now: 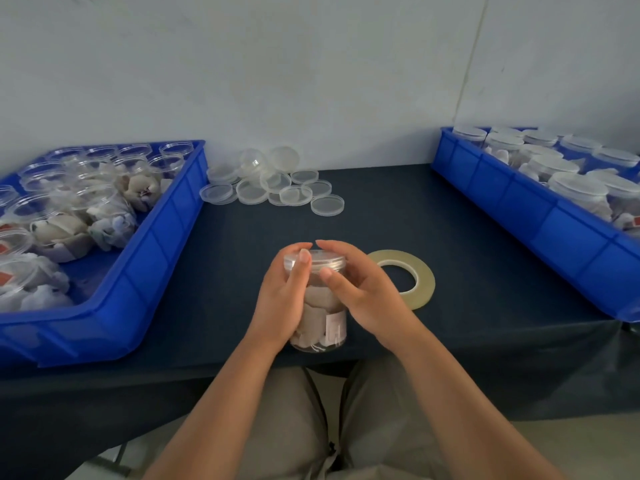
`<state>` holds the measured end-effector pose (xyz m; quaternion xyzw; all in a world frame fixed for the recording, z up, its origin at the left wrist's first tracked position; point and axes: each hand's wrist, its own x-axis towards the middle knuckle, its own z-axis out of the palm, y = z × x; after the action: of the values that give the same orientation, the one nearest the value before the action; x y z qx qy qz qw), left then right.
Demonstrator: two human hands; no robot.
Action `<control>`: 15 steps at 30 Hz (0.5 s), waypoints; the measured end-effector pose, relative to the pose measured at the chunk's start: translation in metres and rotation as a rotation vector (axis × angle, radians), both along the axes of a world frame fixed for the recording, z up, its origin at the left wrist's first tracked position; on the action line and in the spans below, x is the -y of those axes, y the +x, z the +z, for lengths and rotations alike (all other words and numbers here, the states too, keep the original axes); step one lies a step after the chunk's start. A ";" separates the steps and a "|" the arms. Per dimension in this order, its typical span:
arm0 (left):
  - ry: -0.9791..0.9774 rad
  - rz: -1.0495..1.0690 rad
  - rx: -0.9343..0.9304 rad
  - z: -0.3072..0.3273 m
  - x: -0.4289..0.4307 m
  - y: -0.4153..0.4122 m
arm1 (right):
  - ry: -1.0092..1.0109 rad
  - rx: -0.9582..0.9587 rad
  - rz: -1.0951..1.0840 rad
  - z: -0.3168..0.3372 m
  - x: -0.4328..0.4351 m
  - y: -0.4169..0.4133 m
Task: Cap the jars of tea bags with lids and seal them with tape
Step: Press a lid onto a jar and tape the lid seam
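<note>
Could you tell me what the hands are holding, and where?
Both grip the jar of tea bags: left hand round its upper side, right hand round the lid rim.

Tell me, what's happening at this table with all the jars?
A person is working on one jar of tea bags at the near edge of the table. The left hand grips its side while the right hand curls over the lid, which already sits on top. A tape roll lies flat just right of the jar, untouched. Spare lids are heaped at the back. The left blue bin holds open jars; the right blue bin holds capped ones.
</note>
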<state>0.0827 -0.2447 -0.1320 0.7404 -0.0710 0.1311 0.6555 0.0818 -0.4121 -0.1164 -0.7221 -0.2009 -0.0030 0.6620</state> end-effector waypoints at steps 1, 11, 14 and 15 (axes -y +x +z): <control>0.003 -0.008 -0.016 0.000 -0.001 0.002 | 0.021 -0.028 0.014 0.000 0.002 0.001; -0.025 -0.157 -0.110 -0.001 -0.012 0.010 | 0.121 -0.102 -0.006 -0.016 0.007 0.004; 0.040 -0.130 -0.095 0.002 -0.012 0.010 | 0.035 -0.058 -0.028 -0.015 0.010 0.007; 0.068 -0.125 -0.073 0.003 -0.011 0.008 | 0.000 -0.029 -0.035 -0.014 0.013 0.008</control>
<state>0.0910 -0.2336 -0.1289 0.7606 -0.0977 0.0604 0.6390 0.0900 -0.4247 -0.1302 -0.7254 -0.1783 -0.0040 0.6648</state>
